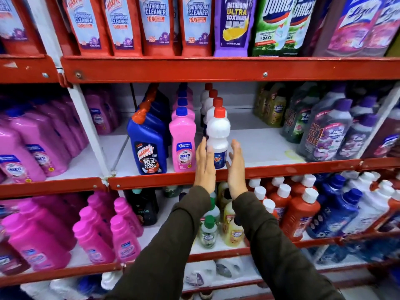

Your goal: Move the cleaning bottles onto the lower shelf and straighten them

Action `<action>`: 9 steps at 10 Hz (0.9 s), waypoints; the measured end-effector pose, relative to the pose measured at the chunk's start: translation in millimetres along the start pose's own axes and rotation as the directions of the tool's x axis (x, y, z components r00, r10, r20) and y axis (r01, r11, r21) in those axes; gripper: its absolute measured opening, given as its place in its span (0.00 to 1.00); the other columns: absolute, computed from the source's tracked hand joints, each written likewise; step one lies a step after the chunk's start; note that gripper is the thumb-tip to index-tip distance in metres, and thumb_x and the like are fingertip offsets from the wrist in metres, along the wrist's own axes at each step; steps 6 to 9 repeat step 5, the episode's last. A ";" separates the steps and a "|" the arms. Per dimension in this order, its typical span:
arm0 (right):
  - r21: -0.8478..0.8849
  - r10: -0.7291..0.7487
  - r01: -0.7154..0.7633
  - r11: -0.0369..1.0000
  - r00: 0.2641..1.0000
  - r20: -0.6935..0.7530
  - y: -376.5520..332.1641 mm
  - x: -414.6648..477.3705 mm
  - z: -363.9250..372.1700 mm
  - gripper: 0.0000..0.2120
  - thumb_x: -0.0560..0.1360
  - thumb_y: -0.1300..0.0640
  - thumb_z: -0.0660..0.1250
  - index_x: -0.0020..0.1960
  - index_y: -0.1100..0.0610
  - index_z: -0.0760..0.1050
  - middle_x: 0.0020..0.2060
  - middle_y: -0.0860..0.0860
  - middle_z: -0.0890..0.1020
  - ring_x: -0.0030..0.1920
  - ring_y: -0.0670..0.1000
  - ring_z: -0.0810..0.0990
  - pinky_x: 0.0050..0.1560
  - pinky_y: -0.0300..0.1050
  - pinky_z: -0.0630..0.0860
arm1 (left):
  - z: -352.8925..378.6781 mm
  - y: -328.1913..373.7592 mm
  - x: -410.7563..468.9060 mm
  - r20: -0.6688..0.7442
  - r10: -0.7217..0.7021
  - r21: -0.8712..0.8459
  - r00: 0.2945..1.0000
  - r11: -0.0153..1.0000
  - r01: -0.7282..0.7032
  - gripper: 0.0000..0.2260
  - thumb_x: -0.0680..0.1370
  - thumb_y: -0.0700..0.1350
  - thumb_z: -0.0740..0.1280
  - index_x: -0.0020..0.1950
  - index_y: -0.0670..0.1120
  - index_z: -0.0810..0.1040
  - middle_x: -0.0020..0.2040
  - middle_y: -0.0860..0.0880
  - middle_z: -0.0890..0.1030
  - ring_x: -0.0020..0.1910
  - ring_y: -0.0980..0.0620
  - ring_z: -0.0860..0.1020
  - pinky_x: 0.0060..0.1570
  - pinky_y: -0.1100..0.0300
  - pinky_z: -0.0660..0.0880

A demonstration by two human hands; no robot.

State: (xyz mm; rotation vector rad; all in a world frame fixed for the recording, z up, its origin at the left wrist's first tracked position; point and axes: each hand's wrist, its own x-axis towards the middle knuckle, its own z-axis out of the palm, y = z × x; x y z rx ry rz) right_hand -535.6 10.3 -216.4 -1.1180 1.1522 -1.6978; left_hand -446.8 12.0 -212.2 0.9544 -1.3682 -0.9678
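Note:
A white bottle with a red cap point(218, 135) stands upright at the front of the middle shelf point(281, 167), heading a row of like bottles behind it. My left hand point(205, 164) is flat against its left side, fingers straight. On the bottle's right, my right hand point(235, 167) is held flat with a small gap to it. Neither hand grips the bottle. A pink Shakti bottle point(183, 139) and a blue Harpic bottle point(148, 146) stand in rows to the left.
White shelf floor shows to the right of the white row, up to purple and green bottles point(324, 135). The shelf above holds red, purple and green refill pouches point(194, 24). The shelf below carries pink bottles point(95, 234), small yellow and green bottles point(231, 224), and red-brown and blue bottles point(303, 213).

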 end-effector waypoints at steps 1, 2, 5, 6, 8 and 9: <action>0.005 0.054 -0.055 0.998 0.992 0.110 -3.7 4.3 -3.0 0.23 0.86 0.43 0.45 0.74 0.50 0.68 0.56 0.36 0.77 0.48 0.25 0.80 0.43 0.21 0.74 | 13.1 6.1 11.8 0.013 -0.232 -0.272 0.973 0.935 0.226 0.27 0.86 0.59 0.48 0.81 0.47 0.62 0.79 0.43 0.68 0.76 0.45 0.69 0.77 0.43 0.65; 0.013 0.066 -0.068 0.998 0.987 0.146 -7.3 5.5 -6.9 0.22 0.86 0.42 0.45 0.71 0.48 0.70 0.55 0.36 0.79 0.48 0.25 0.81 0.43 0.21 0.74 | 14.3 8.6 13.8 0.045 -0.266 -0.307 0.963 0.914 0.267 0.28 0.86 0.59 0.46 0.78 0.45 0.67 0.74 0.40 0.74 0.70 0.43 0.75 0.70 0.49 0.72; -0.106 -0.073 0.084 0.991 0.992 0.098 -36.2 -1.1 -30.7 0.28 0.83 0.38 0.51 0.79 0.49 0.62 0.78 0.47 0.67 0.77 0.46 0.68 0.77 0.47 0.66 | 8.9 13.1 1.6 -0.059 -0.177 -0.121 0.982 0.978 0.169 0.30 0.84 0.63 0.47 0.83 0.50 0.53 0.83 0.47 0.59 0.81 0.49 0.60 0.80 0.45 0.59; -0.106 -0.073 0.084 0.991 0.992 0.098 -36.2 -1.1 -30.7 0.28 0.83 0.38 0.51 0.79 0.49 0.62 0.78 0.47 0.67 0.77 0.46 0.68 0.77 0.47 0.66 | 8.9 13.1 1.6 -0.059 -0.177 -0.121 0.982 0.978 0.169 0.30 0.84 0.63 0.47 0.83 0.50 0.53 0.83 0.47 0.59 0.81 0.49 0.60 0.80 0.45 0.59; -0.106 -0.073 0.084 0.991 0.992 0.098 -36.2 -1.1 -30.7 0.28 0.83 0.38 0.51 0.79 0.49 0.62 0.78 0.47 0.67 0.77 0.46 0.68 0.77 0.47 0.66 | 8.9 13.1 1.6 -0.059 -0.177 -0.121 0.982 0.978 0.169 0.30 0.84 0.63 0.47 0.83 0.50 0.53 0.83 0.47 0.59 0.81 0.49 0.60 0.80 0.45 0.59; -0.106 -0.073 0.084 0.991 0.992 0.098 -36.2 -1.1 -30.7 0.28 0.83 0.38 0.51 0.79 0.49 0.62 0.78 0.47 0.67 0.77 0.46 0.68 0.77 0.47 0.66 | 8.9 13.1 1.6 -0.059 -0.177 -0.121 0.982 0.978 0.169 0.30 0.84 0.63 0.47 0.83 0.50 0.53 0.83 0.47 0.59 0.81 0.49 0.60 0.80 0.45 0.59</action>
